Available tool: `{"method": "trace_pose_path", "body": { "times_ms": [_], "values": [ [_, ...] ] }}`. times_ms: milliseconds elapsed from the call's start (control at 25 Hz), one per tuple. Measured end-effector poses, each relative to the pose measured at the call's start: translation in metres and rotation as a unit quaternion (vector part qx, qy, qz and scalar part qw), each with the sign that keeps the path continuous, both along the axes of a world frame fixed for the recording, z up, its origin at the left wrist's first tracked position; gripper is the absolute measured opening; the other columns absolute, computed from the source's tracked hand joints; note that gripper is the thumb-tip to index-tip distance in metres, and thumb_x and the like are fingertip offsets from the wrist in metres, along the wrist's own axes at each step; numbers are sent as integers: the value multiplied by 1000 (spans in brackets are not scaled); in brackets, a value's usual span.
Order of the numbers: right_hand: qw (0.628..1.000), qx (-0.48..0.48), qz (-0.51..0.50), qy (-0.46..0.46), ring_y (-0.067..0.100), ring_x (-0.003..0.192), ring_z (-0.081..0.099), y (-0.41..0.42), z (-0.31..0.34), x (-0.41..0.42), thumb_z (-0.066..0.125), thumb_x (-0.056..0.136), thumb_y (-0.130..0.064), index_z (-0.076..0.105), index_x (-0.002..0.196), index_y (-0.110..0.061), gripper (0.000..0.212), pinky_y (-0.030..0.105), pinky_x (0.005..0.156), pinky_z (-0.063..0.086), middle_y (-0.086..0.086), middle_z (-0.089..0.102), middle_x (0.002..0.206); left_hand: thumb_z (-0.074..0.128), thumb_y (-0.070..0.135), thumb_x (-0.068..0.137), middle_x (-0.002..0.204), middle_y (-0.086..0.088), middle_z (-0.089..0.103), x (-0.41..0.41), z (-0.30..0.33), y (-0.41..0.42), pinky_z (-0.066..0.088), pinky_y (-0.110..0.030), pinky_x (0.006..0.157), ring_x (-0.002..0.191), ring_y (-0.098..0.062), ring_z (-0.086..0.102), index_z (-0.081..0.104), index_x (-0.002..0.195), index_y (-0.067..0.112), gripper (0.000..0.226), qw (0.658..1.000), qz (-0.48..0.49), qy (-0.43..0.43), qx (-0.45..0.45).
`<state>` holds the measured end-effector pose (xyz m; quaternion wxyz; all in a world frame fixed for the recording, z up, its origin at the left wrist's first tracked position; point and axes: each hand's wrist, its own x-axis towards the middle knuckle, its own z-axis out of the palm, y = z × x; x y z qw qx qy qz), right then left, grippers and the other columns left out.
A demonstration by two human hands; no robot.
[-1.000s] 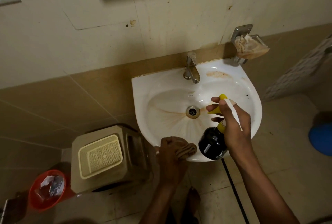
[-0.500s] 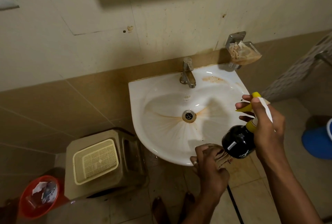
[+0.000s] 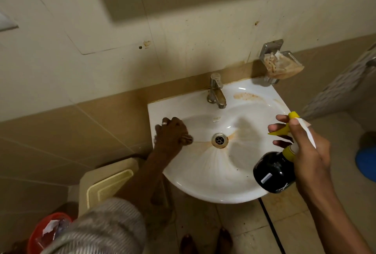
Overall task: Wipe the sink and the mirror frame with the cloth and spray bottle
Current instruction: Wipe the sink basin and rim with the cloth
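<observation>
The left hand (image 3: pixel 172 134) has moved since half a second ago: then it held the cloth at the sink's front rim, about 6 o'clock from the drain; now it sits on the basin's left slope, at 9 o'clock from the drain (image 3: pixel 219 141), fingers curled down over the brown cloth (image 3: pixel 186 138) and pressing it on the porcelain. A ring shows on one finger. The right hand (image 3: pixel 305 150) has shifted little; it is closed round the neck of the spray bottle (image 3: pixel 273 171), two fingers hooked over the yellow trigger, nozzle pointing toward the basin. The black bottle body hangs over the rim at about 4 o'clock from the drain, well apart from the cloth, with the drain between them.

The sink (image 3: pixel 203 184) carries rust-brown streaks fanning out from the drain and a stain at 1 o'clock beside the tap (image 3: pixel 216 90). A soap dish (image 3: pixel 281 64) hangs on the wall at 1 o'clock. Below the sink, at 8 o'clock, stand a beige stool (image 3: pixel 109 184) and a red bin (image 3: pixel 40 231).
</observation>
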<state>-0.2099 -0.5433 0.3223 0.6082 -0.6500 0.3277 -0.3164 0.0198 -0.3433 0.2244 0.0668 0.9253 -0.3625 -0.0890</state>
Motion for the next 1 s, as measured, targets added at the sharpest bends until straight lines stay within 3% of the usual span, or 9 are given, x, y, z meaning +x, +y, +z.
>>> {"method": "trace_pose_path", "body": {
  "times_ms": [120, 240, 360, 440, 680, 1000],
  "values": [
    [1000, -4, 17, 8, 17, 95, 76, 10, -6, 6, 51, 108, -37, 78, 109, -27, 28, 27, 74, 62, 0, 82, 95, 61, 19, 82, 130, -1, 45, 16, -17, 13, 38, -40, 89, 116, -27, 42, 60, 114, 19, 32, 984, -88, -101, 115],
    [1000, -6, 26, 16, 17, 94, 75, 15, -11, 8, 50, 110, -33, 77, 111, -22, 29, 32, 77, 61, 0, 82, 94, 63, 29, 80, 127, -6, 44, 3, -26, 5, 41, -42, 90, 115, -30, 42, 58, 115, 13, 39, 987, -49, -88, 125],
    [1000, 1, 22, 11, 14, 93, 76, 15, -9, 5, 49, 110, -31, 77, 111, -20, 30, 27, 75, 63, -3, 82, 93, 66, 36, 77, 138, -11, 36, -14, -32, 0, 40, -46, 99, 126, -35, 37, 51, 126, 9, 58, 988, 22, -17, 151],
    [1000, 5, 18, 9, 12, 93, 76, 12, -8, 1, 49, 110, -30, 76, 111, -20, 29, 24, 74, 62, -4, 82, 92, 64, 42, 78, 143, -14, 30, -27, -36, -3, 31, -48, 107, 133, -39, 31, 49, 130, 9, 63, 983, 50, 31, 173],
    [1000, 7, -3, 20, 13, 93, 75, 0, 1, -11, 48, 111, -29, 76, 106, -30, 28, 24, 74, 62, -4, 81, 91, 42, 67, 83, 144, -18, 29, -85, -40, -22, 21, -53, 111, 134, -43, 28, 45, 132, 14, 72, 960, 106, 203, 162],
    [995, 24, 26, 92, 21, 100, 75, -7, -21, -4, 53, 109, -32, 77, 116, -15, 30, 33, 80, 58, 6, 80, 96, 41, 59, 91, 143, -20, 26, -149, -30, -80, 25, -53, 110, 133, -45, 28, 35, 136, 12, 65, 912, 96, 384, 107]
  ]
}}
